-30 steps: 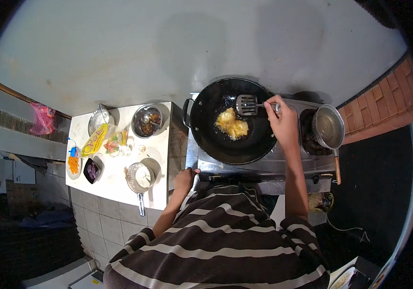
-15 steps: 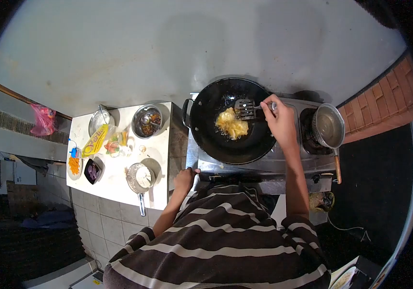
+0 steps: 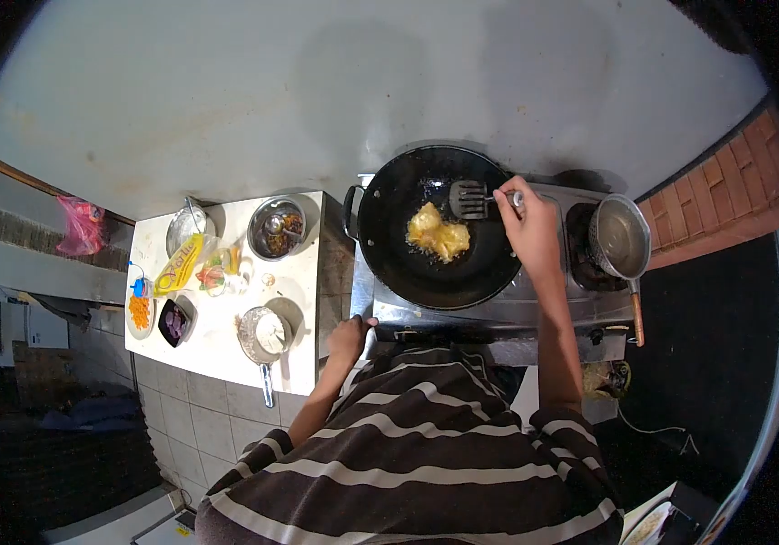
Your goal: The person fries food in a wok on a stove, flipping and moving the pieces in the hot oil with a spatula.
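A large black wok [image 3: 408, 273] sits on the steel stove [image 3: 367, 295], with a golden, bubbling piece of food [image 3: 438, 233] in its middle. My right hand [image 3: 529, 222] is closed on the handle of a slotted spatula [image 3: 469, 200]. The spatula's blade is inside the wok, above and right of the food and apart from it. Down at the stove's front left corner, my left hand [image 3: 350, 339] is closed round something pale and slim that I cannot make out.
A pot with a wooden handle [image 3: 622, 238] stands at the stove's right. On the white table [image 3: 217, 345] at left are a steel bowl [image 3: 277, 229], a strainer of white powder [image 3: 265, 335], a yellow packet [image 3: 180, 264], a dark bowl [image 3: 174, 321] and a plate of orange pieces [image 3: 140, 311].
The spatula first moved down to the food's upper right edge, then back up and right, away from it. My left hand has stayed in place.
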`<control>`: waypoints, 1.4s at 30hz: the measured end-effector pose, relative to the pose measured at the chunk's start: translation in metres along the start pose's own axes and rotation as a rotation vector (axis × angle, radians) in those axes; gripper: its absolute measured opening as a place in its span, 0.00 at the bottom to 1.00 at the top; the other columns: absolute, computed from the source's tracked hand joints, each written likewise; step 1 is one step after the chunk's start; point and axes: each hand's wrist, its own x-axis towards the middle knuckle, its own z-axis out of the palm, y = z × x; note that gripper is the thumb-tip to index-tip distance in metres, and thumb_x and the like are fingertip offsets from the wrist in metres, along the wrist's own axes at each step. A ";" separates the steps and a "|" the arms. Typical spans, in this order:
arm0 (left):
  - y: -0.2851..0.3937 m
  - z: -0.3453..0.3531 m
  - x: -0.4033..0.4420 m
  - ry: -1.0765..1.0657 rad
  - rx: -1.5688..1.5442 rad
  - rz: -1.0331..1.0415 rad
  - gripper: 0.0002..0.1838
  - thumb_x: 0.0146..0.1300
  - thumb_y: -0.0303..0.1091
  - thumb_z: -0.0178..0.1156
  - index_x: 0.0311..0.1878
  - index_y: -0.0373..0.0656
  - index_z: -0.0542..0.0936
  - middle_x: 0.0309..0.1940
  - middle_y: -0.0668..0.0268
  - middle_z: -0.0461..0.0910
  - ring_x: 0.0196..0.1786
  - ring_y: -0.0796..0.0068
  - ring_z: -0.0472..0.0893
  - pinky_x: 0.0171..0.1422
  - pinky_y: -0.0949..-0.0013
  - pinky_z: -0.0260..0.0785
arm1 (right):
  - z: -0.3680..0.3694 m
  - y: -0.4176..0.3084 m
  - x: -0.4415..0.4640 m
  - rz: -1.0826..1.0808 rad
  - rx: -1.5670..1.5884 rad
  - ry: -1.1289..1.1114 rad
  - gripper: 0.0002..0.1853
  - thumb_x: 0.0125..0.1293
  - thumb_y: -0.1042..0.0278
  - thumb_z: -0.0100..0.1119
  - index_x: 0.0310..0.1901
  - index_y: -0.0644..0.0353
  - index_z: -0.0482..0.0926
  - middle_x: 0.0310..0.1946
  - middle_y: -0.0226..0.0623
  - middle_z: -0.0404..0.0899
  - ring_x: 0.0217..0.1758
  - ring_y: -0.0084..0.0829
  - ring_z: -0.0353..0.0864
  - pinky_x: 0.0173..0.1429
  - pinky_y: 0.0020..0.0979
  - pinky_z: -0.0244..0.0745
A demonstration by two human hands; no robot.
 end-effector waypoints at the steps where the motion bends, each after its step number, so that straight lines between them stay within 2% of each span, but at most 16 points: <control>1: -0.001 0.001 0.001 0.003 0.000 0.002 0.35 0.66 0.68 0.42 0.41 0.40 0.80 0.36 0.46 0.82 0.43 0.42 0.82 0.45 0.45 0.73 | -0.001 -0.002 0.000 0.001 -0.001 0.003 0.08 0.65 0.70 0.62 0.35 0.64 0.74 0.19 0.42 0.71 0.19 0.28 0.65 0.26 0.30 0.63; 6: -0.002 0.003 0.001 0.020 0.007 0.008 0.35 0.65 0.68 0.43 0.41 0.40 0.80 0.35 0.46 0.82 0.42 0.42 0.82 0.44 0.45 0.73 | 0.002 0.004 0.001 0.153 0.122 -0.045 0.08 0.64 0.70 0.62 0.36 0.64 0.74 0.22 0.43 0.74 0.20 0.28 0.68 0.28 0.30 0.65; 7: -0.003 0.004 0.001 0.020 0.002 0.007 0.35 0.65 0.68 0.43 0.41 0.40 0.80 0.35 0.46 0.82 0.42 0.43 0.82 0.44 0.45 0.73 | 0.002 0.004 0.001 0.153 0.122 -0.046 0.08 0.64 0.70 0.62 0.36 0.64 0.74 0.22 0.43 0.74 0.20 0.28 0.68 0.28 0.30 0.65; 9: -0.004 0.005 0.000 0.019 -0.003 0.007 0.35 0.65 0.68 0.43 0.40 0.41 0.80 0.35 0.47 0.82 0.42 0.43 0.82 0.44 0.45 0.73 | 0.000 -0.001 0.001 0.006 0.006 0.005 0.08 0.65 0.69 0.62 0.36 0.63 0.74 0.21 0.42 0.74 0.19 0.27 0.67 0.27 0.30 0.65; 13: -0.002 0.004 -0.001 0.041 -0.017 0.001 0.34 0.65 0.68 0.44 0.41 0.41 0.80 0.36 0.47 0.82 0.42 0.43 0.82 0.44 0.45 0.73 | 0.001 0.001 -0.001 0.056 0.041 -0.048 0.08 0.65 0.69 0.62 0.36 0.64 0.74 0.21 0.43 0.74 0.20 0.28 0.68 0.27 0.30 0.65; 15: -0.001 0.003 -0.002 0.033 -0.019 -0.002 0.34 0.65 0.67 0.44 0.41 0.42 0.80 0.36 0.47 0.82 0.42 0.43 0.82 0.44 0.45 0.73 | 0.002 0.005 -0.002 0.148 0.103 -0.053 0.08 0.64 0.70 0.62 0.36 0.64 0.74 0.21 0.43 0.74 0.20 0.28 0.69 0.27 0.30 0.66; 18: 0.001 0.000 -0.003 0.057 -0.009 0.014 0.34 0.65 0.67 0.44 0.41 0.41 0.80 0.36 0.47 0.82 0.42 0.43 0.82 0.44 0.45 0.73 | 0.001 -0.005 -0.004 0.037 0.025 -0.002 0.08 0.65 0.70 0.62 0.35 0.64 0.74 0.22 0.43 0.74 0.20 0.29 0.70 0.28 0.30 0.66; 22: 0.004 -0.003 -0.004 0.028 -0.015 -0.007 0.34 0.66 0.67 0.43 0.40 0.41 0.80 0.36 0.46 0.82 0.43 0.42 0.82 0.45 0.45 0.73 | 0.002 0.000 -0.004 0.032 0.027 -0.021 0.08 0.65 0.70 0.62 0.35 0.64 0.74 0.22 0.43 0.74 0.20 0.30 0.70 0.28 0.31 0.66; 24: 0.004 -0.003 -0.004 0.031 -0.018 -0.003 0.35 0.66 0.67 0.43 0.40 0.41 0.80 0.35 0.46 0.82 0.43 0.42 0.82 0.45 0.45 0.73 | 0.002 0.002 -0.004 0.209 0.151 -0.065 0.08 0.65 0.70 0.62 0.36 0.65 0.74 0.22 0.44 0.75 0.21 0.33 0.72 0.29 0.32 0.68; 25: 0.004 -0.003 -0.004 0.028 -0.022 -0.007 0.34 0.66 0.67 0.43 0.40 0.40 0.80 0.35 0.46 0.82 0.43 0.41 0.82 0.45 0.45 0.73 | 0.002 0.002 -0.004 0.210 0.151 -0.064 0.08 0.65 0.70 0.62 0.36 0.65 0.74 0.22 0.44 0.75 0.21 0.33 0.72 0.29 0.32 0.68; 27: 0.005 -0.004 -0.004 0.027 -0.026 -0.010 0.34 0.66 0.66 0.44 0.40 0.40 0.80 0.35 0.45 0.82 0.43 0.41 0.82 0.45 0.45 0.73 | 0.004 0.001 -0.004 0.024 0.037 0.003 0.08 0.64 0.70 0.62 0.36 0.65 0.74 0.21 0.44 0.74 0.21 0.32 0.71 0.29 0.32 0.67; 31: 0.004 -0.002 -0.003 0.025 -0.004 0.002 0.34 0.67 0.66 0.43 0.40 0.39 0.80 0.35 0.44 0.81 0.42 0.40 0.82 0.44 0.45 0.73 | 0.004 0.001 -0.003 0.012 0.040 -0.020 0.08 0.65 0.70 0.62 0.36 0.64 0.74 0.21 0.43 0.74 0.21 0.31 0.70 0.28 0.31 0.66; 33: 0.003 -0.001 -0.003 0.034 0.002 0.013 0.34 0.67 0.65 0.43 0.40 0.39 0.80 0.35 0.43 0.81 0.42 0.40 0.82 0.44 0.45 0.74 | 0.006 0.003 -0.003 0.167 0.121 -0.029 0.07 0.65 0.70 0.62 0.36 0.64 0.74 0.20 0.43 0.74 0.20 0.30 0.69 0.28 0.31 0.65; 37: 0.004 -0.002 -0.002 0.003 -0.002 -0.018 0.34 0.67 0.65 0.44 0.40 0.39 0.80 0.36 0.45 0.82 0.43 0.41 0.82 0.45 0.45 0.74 | 0.005 0.003 -0.001 0.037 0.009 0.010 0.07 0.65 0.70 0.62 0.36 0.63 0.74 0.20 0.42 0.73 0.19 0.30 0.68 0.27 0.31 0.65; 40: 0.003 -0.003 -0.001 -0.014 0.002 -0.033 0.34 0.66 0.65 0.44 0.41 0.40 0.80 0.37 0.46 0.82 0.44 0.42 0.82 0.45 0.45 0.74 | 0.006 0.008 -0.001 0.067 0.071 -0.027 0.07 0.65 0.70 0.62 0.36 0.63 0.75 0.20 0.42 0.74 0.19 0.29 0.68 0.27 0.31 0.65; 42: 0.003 -0.002 -0.001 -0.016 0.002 -0.032 0.34 0.66 0.66 0.44 0.41 0.40 0.80 0.37 0.47 0.82 0.44 0.42 0.82 0.45 0.45 0.73 | 0.005 0.008 -0.003 0.194 0.184 -0.045 0.07 0.65 0.70 0.62 0.37 0.64 0.75 0.22 0.42 0.75 0.20 0.29 0.69 0.28 0.30 0.66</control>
